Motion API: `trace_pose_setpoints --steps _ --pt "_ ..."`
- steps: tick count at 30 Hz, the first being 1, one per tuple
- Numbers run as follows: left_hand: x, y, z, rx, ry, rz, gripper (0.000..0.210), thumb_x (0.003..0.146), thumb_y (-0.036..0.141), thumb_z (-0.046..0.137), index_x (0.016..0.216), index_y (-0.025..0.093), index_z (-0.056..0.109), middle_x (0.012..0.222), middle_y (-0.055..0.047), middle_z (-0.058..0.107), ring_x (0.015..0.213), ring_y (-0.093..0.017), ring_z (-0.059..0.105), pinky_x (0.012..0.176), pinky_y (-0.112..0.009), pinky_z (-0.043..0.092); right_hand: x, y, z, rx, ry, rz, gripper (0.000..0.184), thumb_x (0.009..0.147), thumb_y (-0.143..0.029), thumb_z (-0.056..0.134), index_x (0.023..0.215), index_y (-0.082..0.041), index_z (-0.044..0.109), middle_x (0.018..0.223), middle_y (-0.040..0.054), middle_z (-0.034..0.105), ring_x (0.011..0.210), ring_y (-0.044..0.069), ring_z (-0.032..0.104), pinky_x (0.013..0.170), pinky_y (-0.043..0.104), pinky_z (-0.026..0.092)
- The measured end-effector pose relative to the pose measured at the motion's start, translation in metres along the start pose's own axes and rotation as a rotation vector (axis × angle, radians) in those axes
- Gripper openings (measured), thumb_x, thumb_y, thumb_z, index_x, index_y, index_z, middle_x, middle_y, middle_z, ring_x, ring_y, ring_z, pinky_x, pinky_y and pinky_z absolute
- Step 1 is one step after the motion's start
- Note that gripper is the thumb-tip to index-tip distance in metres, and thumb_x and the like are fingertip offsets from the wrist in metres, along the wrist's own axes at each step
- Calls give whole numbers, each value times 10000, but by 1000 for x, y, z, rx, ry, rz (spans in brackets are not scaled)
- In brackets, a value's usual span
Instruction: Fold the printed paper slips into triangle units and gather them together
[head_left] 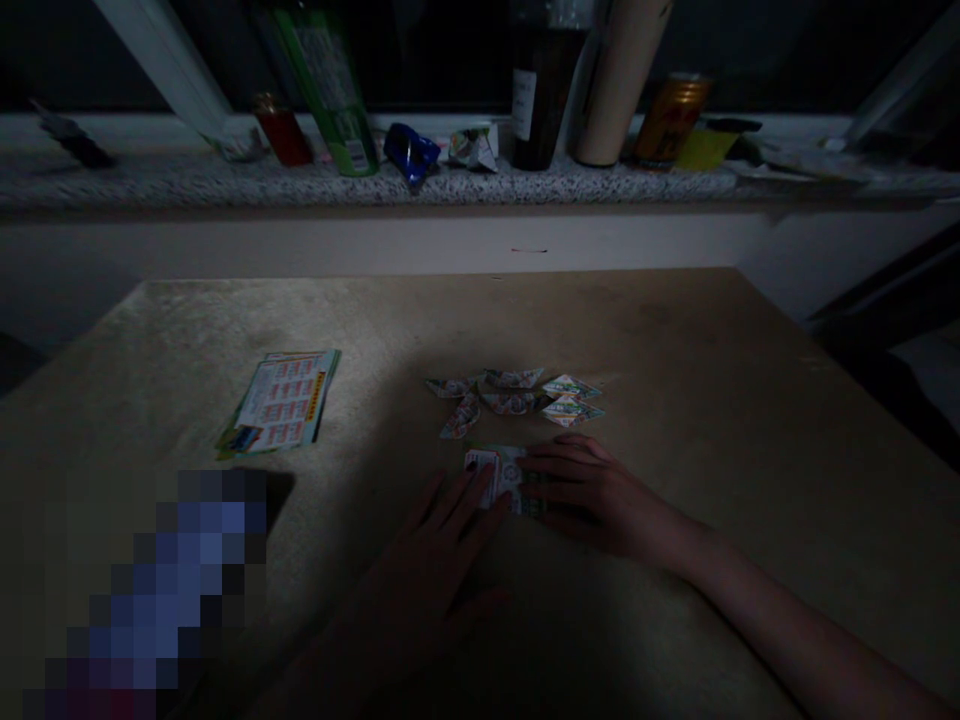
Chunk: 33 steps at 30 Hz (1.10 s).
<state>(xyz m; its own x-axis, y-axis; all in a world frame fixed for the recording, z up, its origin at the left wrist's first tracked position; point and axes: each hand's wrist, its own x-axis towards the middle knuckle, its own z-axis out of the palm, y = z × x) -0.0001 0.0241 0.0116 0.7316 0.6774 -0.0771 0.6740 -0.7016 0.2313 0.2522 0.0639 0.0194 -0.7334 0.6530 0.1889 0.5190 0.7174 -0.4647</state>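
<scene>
A small printed paper sheet (508, 468) lies on the table in front of me. My left hand (448, 545), deep in shadow, reaches over it with fingers stretched and spread, the fingertips on its left and lower part. Across the sheet's right end rests my right hand (592, 492), its fingers extended flat and hiding that end. Just beyond the sheet sit several small folded paper pieces, including a boat-like one (514, 378) and a pointed one (571, 411). A stack of printed sheets (281, 402) lies to the left.
A pixelated bluish object (180, 570) stands at the front left of the wooden table (675, 330). Behind, the stone windowsill (465, 185) carries a green container (334, 100), a dark bottle (541, 110), a cardboard tube (619, 90), a gold can (671, 120) and crumpled wrappers (411, 152).
</scene>
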Motion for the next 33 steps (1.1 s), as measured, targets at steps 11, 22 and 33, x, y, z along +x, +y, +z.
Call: trace_pose_setpoints --steps 11,22,33 --pt "1 4 -4 7 -12 -6 711 890 483 466 1465 201 158 1539 -88 146 1408 -269 71 1130 -501 115 8 2 10 120 146 75 221 874 -283 580 1084 -230 627 1084 60 649 1069 212 544 924 397 411" --pt "0 3 -2 -18 38 14 700 879 479 482 1454 200 196 1533 -82 180 1404 -272 104 1130 -511 118 29 -8 25 -322 154 249 175 894 -319 517 814 -179 585 846 73 579 848 233 506 788 371 376" --pt "-1 4 -1 -39 57 -32 801 879 509 457 1472 131 74 1532 -107 169 1402 -251 131 1137 -462 143 43 -5 34 -479 115 305 180 904 -300 506 828 -173 609 874 83 583 892 256 490 788 389 344"
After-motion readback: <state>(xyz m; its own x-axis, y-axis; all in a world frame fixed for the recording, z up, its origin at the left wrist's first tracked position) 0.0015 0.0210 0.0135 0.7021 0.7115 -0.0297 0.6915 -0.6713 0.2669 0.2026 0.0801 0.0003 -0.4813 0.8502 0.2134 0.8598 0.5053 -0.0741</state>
